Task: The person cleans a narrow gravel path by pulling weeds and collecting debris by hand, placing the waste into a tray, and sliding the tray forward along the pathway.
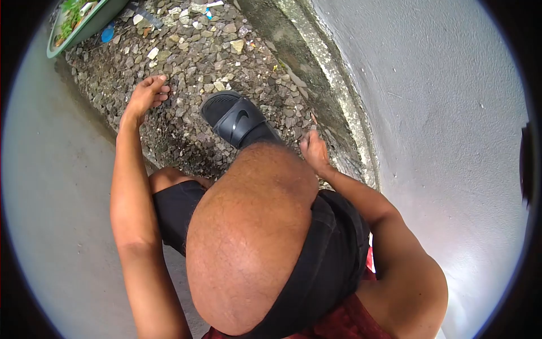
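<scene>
My left hand (149, 97) hovers over or rests near the gravel (186, 73), left of my sandal, its fingers curled but apart, with nothing visible in them. On the other side of my knee, my right hand (313, 150) is low beside the concrete ledge, its fingers closed; a thin reddish-brown piece (314, 118) shows at the fingertips, and what the fingers hold, if anything, is too small to tell. Between the hands, a black sandal (234, 117) on my foot stands on the stones.
A green planter (84, 34) with plants stands at the upper left, near a blue round piece (107, 34) on the gravel. A mossy concrete ledge (322, 62) runs along the grey wall (440, 113) on the right. Another grey wall (56, 169) rises on the left.
</scene>
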Demonstrator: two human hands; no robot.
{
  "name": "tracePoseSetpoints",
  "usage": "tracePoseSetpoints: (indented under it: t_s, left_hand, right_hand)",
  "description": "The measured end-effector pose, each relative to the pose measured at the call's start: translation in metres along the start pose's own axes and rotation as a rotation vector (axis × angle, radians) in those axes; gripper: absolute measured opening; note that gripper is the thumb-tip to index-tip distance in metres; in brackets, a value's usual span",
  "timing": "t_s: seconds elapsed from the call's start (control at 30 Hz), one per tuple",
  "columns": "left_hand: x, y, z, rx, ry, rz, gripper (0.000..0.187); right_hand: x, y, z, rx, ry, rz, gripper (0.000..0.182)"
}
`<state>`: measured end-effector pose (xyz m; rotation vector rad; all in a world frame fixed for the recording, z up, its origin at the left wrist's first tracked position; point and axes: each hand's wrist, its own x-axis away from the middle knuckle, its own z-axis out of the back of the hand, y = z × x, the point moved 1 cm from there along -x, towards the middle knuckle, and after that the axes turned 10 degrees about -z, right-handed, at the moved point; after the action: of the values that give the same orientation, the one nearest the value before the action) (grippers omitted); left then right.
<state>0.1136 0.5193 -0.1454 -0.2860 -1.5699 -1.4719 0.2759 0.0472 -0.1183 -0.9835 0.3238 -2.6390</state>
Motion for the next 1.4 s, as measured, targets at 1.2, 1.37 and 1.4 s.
tracePoseSetpoints:
  t_s: [1.2,1.37,1.4]
  left_hand:
    - [0.021,0.004,0.003,0.009,0.014,0.024,0.052]
    - [0.023,0.003,0.003,0.02,0.013,0.016,0.052]
    - [0.024,0.003,0.003,0.028,0.02,0.011,0.052]
  right_hand:
    - [-0.027,-0.026,-0.011,0.004,-0.022,-0.154,0.022]
    - [-0.032,-0.011,-0.019,0.146,-0.078,-0.088,0.023]
    - [-0.031,-0.012,-0.016,0.106,-0.061,-0.072,0.024]
